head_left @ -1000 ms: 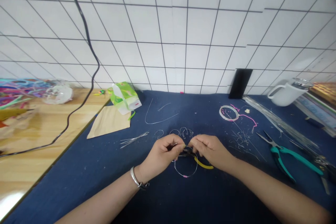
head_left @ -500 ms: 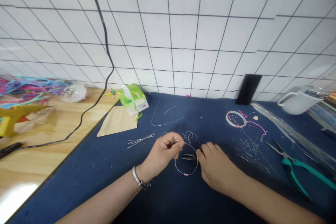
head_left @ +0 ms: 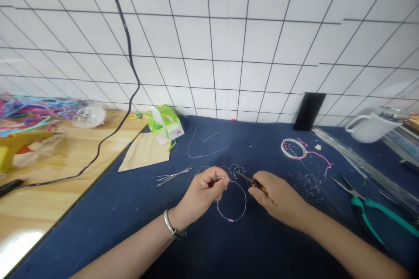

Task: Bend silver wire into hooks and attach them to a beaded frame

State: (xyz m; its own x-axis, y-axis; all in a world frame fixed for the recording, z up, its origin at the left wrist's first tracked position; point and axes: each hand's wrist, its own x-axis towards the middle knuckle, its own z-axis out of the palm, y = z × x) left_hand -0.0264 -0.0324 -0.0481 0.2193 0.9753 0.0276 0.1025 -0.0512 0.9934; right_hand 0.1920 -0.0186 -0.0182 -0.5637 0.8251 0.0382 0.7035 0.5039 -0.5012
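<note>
Thin wire bent into a ring [head_left: 245, 200], with small pink beads [head_left: 231, 220] at its bottom, is pinched at its upper left by my left hand [head_left: 207, 189]. Dark-jawed pliers [head_left: 252, 180] with a bit of yellow on the handle are in my right hand [head_left: 273, 194], their tips pointing up and left, just above the ring's right side. Curled wire pieces [head_left: 236, 169] lie on the blue cloth behind the ring.
Teal-handled pliers [head_left: 363, 202], wire scraps [head_left: 310, 183] and a white round dish [head_left: 282, 148] lie at right, near a white mug [head_left: 369, 127]. At left are a beige pouch [head_left: 144, 152], green packet [head_left: 165, 123], yellow glue gun [head_left: 9, 152] and black cable [head_left: 98, 144].
My right hand has taken hold of the dark pliers that lay behind the ring and lifted them up and right. My left hand has stayed on the wire ring.
</note>
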